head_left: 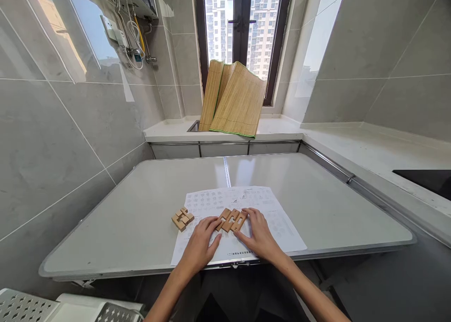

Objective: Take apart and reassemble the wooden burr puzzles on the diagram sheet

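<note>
3 flat wooden blocks (228,226), light brown, lying in a row on the printed sheet (282,230), btwn the L hand (201,241) & R hand (260,232). All slanted the same way, far ends to the right. R block (235,227) has a long slot in it; mid one's notched. L block (225,213) is partly covered by fingers, tho.

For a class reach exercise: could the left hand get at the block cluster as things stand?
Probably yes: the block cluster lies close to the left hand, with nothing visible standing between them.

Left hand (203,241) and right hand (260,233) palm-down
</note>
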Demonstrator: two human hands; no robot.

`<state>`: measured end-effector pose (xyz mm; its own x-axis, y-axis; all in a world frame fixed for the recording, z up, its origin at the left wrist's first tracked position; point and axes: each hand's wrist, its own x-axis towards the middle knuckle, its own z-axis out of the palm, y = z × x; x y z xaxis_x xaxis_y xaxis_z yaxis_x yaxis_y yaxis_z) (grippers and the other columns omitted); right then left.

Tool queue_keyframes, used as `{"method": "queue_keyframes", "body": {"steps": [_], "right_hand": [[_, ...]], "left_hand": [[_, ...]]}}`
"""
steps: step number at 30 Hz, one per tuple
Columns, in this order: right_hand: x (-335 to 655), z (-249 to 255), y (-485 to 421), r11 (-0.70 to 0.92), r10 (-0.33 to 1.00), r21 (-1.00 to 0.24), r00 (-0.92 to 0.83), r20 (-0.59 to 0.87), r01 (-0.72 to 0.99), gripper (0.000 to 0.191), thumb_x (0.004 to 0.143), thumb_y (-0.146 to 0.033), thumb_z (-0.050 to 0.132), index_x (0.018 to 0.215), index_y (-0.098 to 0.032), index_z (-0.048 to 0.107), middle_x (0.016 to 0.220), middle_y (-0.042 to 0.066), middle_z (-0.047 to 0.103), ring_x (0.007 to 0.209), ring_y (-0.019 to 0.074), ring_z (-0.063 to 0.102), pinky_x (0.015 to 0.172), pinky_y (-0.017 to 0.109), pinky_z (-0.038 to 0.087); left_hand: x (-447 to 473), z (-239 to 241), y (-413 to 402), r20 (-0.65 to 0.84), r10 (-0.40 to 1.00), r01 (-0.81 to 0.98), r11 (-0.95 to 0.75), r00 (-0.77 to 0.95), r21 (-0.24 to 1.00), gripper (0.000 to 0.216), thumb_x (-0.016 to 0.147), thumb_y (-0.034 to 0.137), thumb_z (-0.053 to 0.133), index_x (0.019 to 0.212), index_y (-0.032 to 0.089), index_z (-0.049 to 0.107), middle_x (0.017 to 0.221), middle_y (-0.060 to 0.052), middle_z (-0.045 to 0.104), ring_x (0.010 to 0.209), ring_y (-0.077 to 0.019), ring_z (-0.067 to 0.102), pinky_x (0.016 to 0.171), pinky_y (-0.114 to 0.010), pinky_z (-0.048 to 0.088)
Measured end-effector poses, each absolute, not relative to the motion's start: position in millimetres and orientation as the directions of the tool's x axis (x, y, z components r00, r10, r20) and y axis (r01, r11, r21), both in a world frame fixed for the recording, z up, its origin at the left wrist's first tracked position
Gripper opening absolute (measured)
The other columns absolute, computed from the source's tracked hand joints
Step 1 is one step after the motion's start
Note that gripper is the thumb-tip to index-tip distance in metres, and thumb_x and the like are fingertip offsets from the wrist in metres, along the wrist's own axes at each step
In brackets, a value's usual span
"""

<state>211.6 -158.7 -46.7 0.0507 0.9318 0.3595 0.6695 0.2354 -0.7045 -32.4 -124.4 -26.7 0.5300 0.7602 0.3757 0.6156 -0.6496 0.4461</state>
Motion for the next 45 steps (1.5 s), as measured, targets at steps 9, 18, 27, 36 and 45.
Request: {"method": "queue_keyframes", "body": {"steps": [9,18,27,36,45], "right_hand": [[204.3,-49.6,-157.2,0.239,0.904,-0.63,0.068,0.423,0.739,0.06,0.086,-0.04,0.072,0.14,-0.026,0.048,0.139,0.012,0.058,0.128,0.0343,0.055,0.109,0.051,0.048],[205.0,-51.1,-156.1,0.254,0.903,-0.666,0.076,0.424,0.701,0.056,0.085,-0.036,0.073,0.135,-0.025,0.051,0.136,0.012,0.06,0.127,0.0337,0.056,0.109,0.051,0.048],[205.5,-50.3,-157.5,0.255,0.904,-0.687,0.084,0.42,0.681,0.051,0.085,-0.036,0.073,0.13,-0.025,0.053,0.135,0.01,0.062,0.126,0.0329,0.058,0.109,0.051,0.048],[206.0,-51.3,-157.9,0.254,0.902,-0.696,0.095,0.42,0.671,0.053,0.085,-0.039,0.074,0.132,-0.026,0.053,0.136,0.011,0.062,0.127,0.0332,0.058,0.109,0.052,0.05],[205.4,-50.0,-158.8,0.239,0.909,-0.703,0.1,0.405,0.67,0.052,0.085,-0.039,0.073,0.132,-0.026,0.054,0.136,0.01,0.062,0.129,0.0331,0.058,0.111,0.052,0.049]], "left_hand": [[-31.9,-24.8,-124.4,0.384,0.76,0.613,-0.65,0.525,0.448,0.038,0.104,0.032,0.055,0.142,0.029,0.061,0.147,-0.009,0.061,0.138,-0.0297,0.055,0.115,-0.052,0.05],[-31.2,-22.7,-124.3,0.39,0.769,0.608,-0.639,0.507,0.471,0.037,0.102,0.031,0.058,0.138,0.029,0.064,0.145,-0.008,0.063,0.136,-0.0295,0.058,0.114,-0.052,0.051],[-32.5,-22.2,-125.2,0.382,0.788,0.584,-0.615,0.482,0.53,0.025,0.101,0.03,0.058,0.125,0.027,0.067,0.139,-0.009,0.066,0.134,-0.0286,0.059,0.113,-0.052,0.051],[-32.7,-21.1,-124.6,0.416,0.797,0.556,-0.604,0.438,0.571,0.012,0.099,0.028,0.06,0.109,0.026,0.065,0.129,-0.009,0.07,0.124,-0.029,0.065,0.104,-0.05,0.056],[-33.5,-21.7,-124.4,0.384,0.817,0.558,-0.575,0.43,0.599,0.012,0.101,0.031,0.055,0.108,0.024,0.063,0.129,-0.012,0.068,0.124,-0.0303,0.063,0.105,-0.052,0.054]]}}
